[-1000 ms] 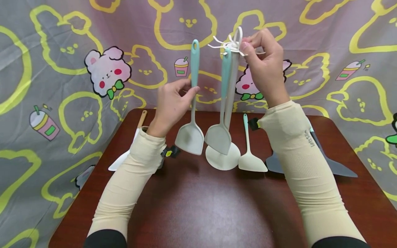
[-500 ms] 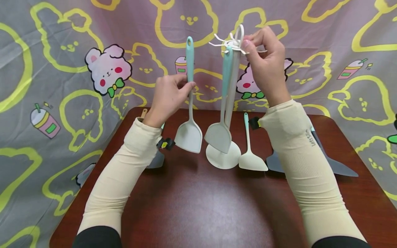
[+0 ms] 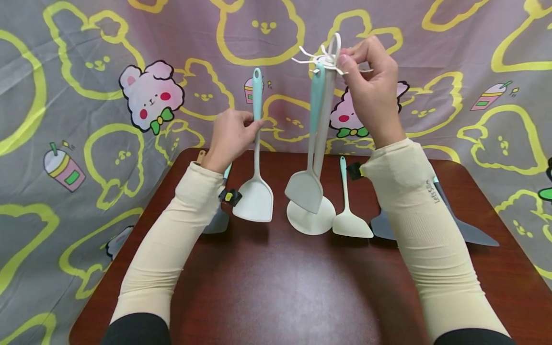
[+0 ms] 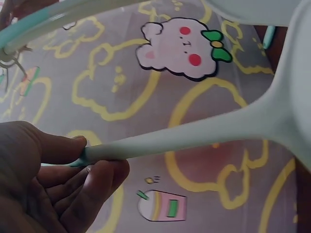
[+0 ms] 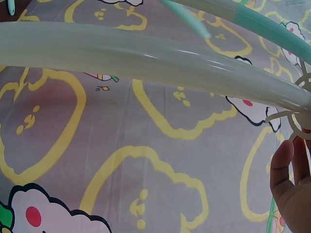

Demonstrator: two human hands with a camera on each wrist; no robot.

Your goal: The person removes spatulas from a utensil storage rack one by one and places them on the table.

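Observation:
In the head view my left hand (image 3: 233, 136) pinches a white spatula (image 3: 253, 200) where its mint handle meets the shaft. It hangs upright, blade down, above the table and apart from the rack. The left wrist view shows thumb and fingers on that spatula's shaft (image 4: 184, 138). A white utensil rack (image 3: 327, 110) stands to its right, with hooks around its top. My right hand (image 3: 375, 91) pinches the rack's top near the loop. A second mint-handled spatula (image 3: 304, 189) hangs from a front hook. In the right wrist view, the rack's pole (image 5: 146, 58) crosses above the hand (image 5: 294, 187).
The rack's round base (image 3: 304, 224) rests on the brown table (image 3: 280, 282). Beside it lies a cream spatula (image 3: 351, 224). Dark grey utensils (image 3: 474, 234) lie partly behind the right forearm; another grey blade (image 3: 219, 223) lies behind the left wrist. A patterned curtain (image 3: 172, 28) hangs behind.
My left hand has carried the spatula leftward, away from the rack, with its handle top lower than before. The right hand stays at the rack's top, nearly still.

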